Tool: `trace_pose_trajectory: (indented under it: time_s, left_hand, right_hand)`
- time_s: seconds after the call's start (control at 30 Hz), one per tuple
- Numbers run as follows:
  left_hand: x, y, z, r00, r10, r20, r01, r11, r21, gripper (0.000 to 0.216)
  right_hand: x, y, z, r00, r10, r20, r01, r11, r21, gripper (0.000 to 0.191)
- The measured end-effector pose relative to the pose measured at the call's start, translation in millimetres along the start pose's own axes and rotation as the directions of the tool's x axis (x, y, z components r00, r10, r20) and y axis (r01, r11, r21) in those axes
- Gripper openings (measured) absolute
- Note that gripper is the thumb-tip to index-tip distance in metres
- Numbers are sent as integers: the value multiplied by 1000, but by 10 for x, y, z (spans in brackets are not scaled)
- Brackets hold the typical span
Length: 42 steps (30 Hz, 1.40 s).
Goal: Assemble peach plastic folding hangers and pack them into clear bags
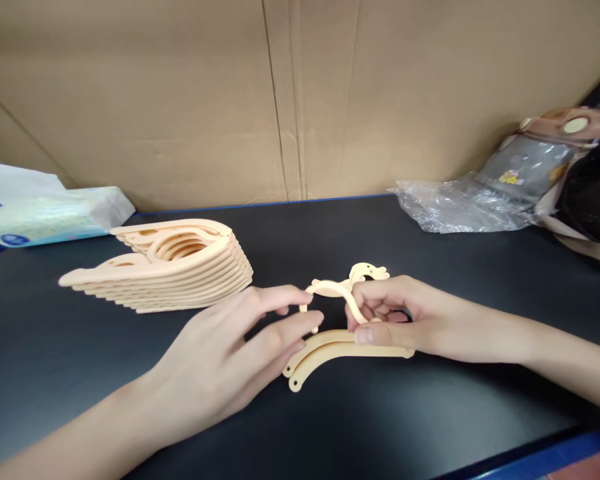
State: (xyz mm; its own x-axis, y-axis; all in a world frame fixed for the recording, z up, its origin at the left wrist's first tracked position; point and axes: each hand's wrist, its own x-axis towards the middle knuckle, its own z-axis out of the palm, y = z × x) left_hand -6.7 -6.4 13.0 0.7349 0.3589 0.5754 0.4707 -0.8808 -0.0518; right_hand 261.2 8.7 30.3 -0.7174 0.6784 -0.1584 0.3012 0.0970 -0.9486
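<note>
A cream plastic hanger hook (334,285) is raised over the dark table between my two hands. My right hand (397,310) pinches its lower right end between thumb and fingers. At its curved left end are the fingertips of my left hand (235,347), with the hook passing between them; how firmly they grip is unclear. Just beneath, two curved cream hanger arms (325,360) with holes at their ends lie side by side on the table. Behind my right hand lies a cream piece with a curled, holed end (363,273), partly hidden.
Several cream folded hangers (180,270) are stacked at the left. Behind them is a tissue pack (70,210). A clear plastic bag (460,203), a bottle with a brown lid (535,160) and a black object (593,190) stand at right. Cardboard (180,100) backs the table (380,413).
</note>
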Motion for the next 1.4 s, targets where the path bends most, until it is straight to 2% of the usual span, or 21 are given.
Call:
trace_pose_trajectory:
  time_s: [0.13, 0.27, 0.47, 0.53, 0.63, 0.73, 0.83, 1.0, 1.23, 1.33, 1.4]
  left_hand:
    - [9, -14, -28, 993, 37, 113, -24, 993, -115, 5]
    - [-5, 4, 2, 974, 79, 210, -35, 978, -208, 16]
    - [1, 12, 28, 963, 72, 261, -15, 977, -214, 17]
    - [8, 13, 31, 960, 68, 271, -8, 976, -215, 17]
    - [8, 16, 45, 959, 63, 277, 1, 975, -223, 15]
    - [14, 24, 56, 957, 63, 284, 5, 972, -233, 12]
    - [46, 39, 52, 954, 65, 294, 0, 977, -214, 12]
    - [94, 72, 40, 956, 64, 286, -8, 981, -193, 8]
    - [87, 82, 45, 961, 51, 273, 4, 980, -199, 7]
    - [70, 67, 64, 959, 47, 280, 14, 977, -214, 7]
    - [60, 63, 81, 959, 48, 279, 14, 976, -216, 7]
  right_hand:
    - [23, 20, -8, 998, -6, -55, 9, 999, 54, 26]
    - [36, 26, -12, 994, 51, -93, -40, 993, 111, 31]
    - [62, 57, -38, 990, 9, -141, 3, 996, 86, 37]
    - [63, 59, -51, 987, -8, -159, 22, 996, 84, 36]
    - [47, 23, -56, 978, -52, -202, 52, 999, -7, 33]
    - [21, -36, -28, 980, -26, -199, 11, 997, -77, 34]
    - [14, -69, 12, 985, 26, -173, -33, 999, -37, 35]
    - [39, -54, 26, 981, -52, -186, 58, 998, 25, 25]
    - [44, -16, 22, 976, -58, -208, 78, 993, 88, 17]
    - [53, -1, 31, 972, -83, -218, 122, 977, 173, 8]
    - [58, 8, 34, 968, -104, -226, 152, 966, 207, 8]
